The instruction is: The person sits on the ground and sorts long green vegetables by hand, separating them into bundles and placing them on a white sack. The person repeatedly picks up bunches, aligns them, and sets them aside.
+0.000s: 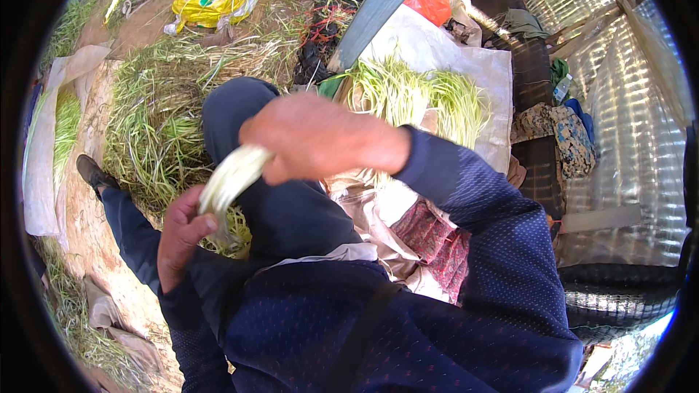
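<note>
A bundle of pale green-white stalks (232,179), perhaps garlic chives, is stretched between my two hands above my bent knee. My left hand (185,224) grips its lower end, thumb on the near side. My right hand (322,134), blurred, is curled over the upper end, back of the hand uppermost. The stalks' far tips are hidden. Under and beyond my left hand lies a thick heap of loose green and dry stalks (153,114). More pale green stalks (404,93) rest on a white woven sheet (494,71) past my right forearm.
A grey-blue post or board (377,13) slants up beyond my right hand. A yellow plastic bag (210,8) with greens on it lies ahead, near a red plastic bag (428,4). Patterned red cloth (431,245) lies beside me. Translucent plastic sheeting (622,174) walls the right side.
</note>
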Demonstrator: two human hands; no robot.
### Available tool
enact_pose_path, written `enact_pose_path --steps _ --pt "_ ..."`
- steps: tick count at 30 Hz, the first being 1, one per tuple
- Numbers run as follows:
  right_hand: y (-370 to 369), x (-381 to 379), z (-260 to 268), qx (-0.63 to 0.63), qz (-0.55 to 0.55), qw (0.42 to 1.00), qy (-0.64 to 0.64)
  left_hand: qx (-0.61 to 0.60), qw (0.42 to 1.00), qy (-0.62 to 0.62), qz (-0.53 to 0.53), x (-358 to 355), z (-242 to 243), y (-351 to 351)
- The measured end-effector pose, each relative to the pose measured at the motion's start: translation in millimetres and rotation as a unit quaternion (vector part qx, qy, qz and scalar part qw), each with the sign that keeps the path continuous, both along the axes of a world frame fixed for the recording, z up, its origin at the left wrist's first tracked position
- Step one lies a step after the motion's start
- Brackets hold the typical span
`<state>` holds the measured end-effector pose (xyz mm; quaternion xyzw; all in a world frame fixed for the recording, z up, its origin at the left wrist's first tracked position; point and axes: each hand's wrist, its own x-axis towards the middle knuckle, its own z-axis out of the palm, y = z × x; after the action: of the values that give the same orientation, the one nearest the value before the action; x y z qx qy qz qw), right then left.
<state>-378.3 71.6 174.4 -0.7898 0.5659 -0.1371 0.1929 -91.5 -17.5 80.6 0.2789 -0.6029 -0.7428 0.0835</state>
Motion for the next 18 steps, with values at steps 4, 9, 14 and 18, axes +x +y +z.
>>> enact_pose_path --steps 4,9,14,18 --pt "3 -47 39 0.006 -0.084 0.994 -0.073 -0.064 0.991 0.051 0.104 11 -8 -16" --pt "31 -88 74 0.055 -0.237 0.957 -0.156 -0.097 0.978 0.003 0.184 38 -43 -37" --pt "63 -117 88 0.049 -0.300 0.937 -0.173 -0.011 0.978 -0.051 0.202 71 -94 -44" --pt "95 -150 106 0.003 -0.347 0.923 -0.167 0.000 0.976 -0.078 0.203 94 -119 -38"
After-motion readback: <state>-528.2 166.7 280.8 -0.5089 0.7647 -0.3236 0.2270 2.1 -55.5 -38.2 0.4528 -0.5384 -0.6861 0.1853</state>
